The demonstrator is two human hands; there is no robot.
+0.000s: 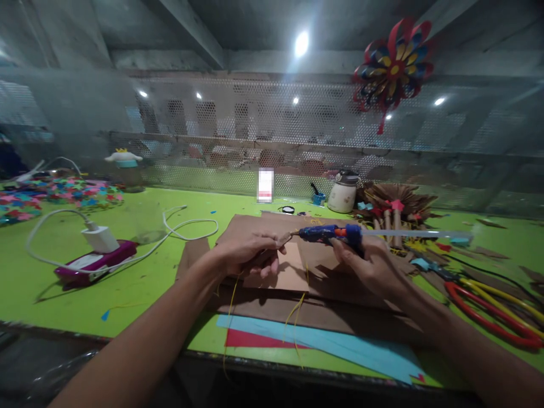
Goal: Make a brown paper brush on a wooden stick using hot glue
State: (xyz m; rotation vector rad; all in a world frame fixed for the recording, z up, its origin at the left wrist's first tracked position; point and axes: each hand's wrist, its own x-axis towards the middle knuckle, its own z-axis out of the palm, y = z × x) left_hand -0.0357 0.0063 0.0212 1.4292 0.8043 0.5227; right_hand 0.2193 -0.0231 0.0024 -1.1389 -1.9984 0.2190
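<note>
My right hand (369,262) is wrapped round a blue glue gun (319,233), held level with its nozzle pointing left. A long translucent glue stick (419,233) sticks out of the gun's back. At the nozzle, the fingers of my left hand (251,254) pinch a small brown piece (284,240), too small to name surely. Below both hands lies brown cardboard (335,286) with a lighter square sheet (294,273) on it. Yellow string (232,297) hangs down beneath my left hand, and more yellow string (297,306) trails off the sheet's front edge.
Blue paper strips (340,348) and a red strip (259,339) lie along the front. Scissors (488,317) with red and yellow handles lie right, beside brown paper crafts (395,204). Left are a purple power strip (102,263), a white cable and paper stars (76,192). A jar (343,192) stands behind.
</note>
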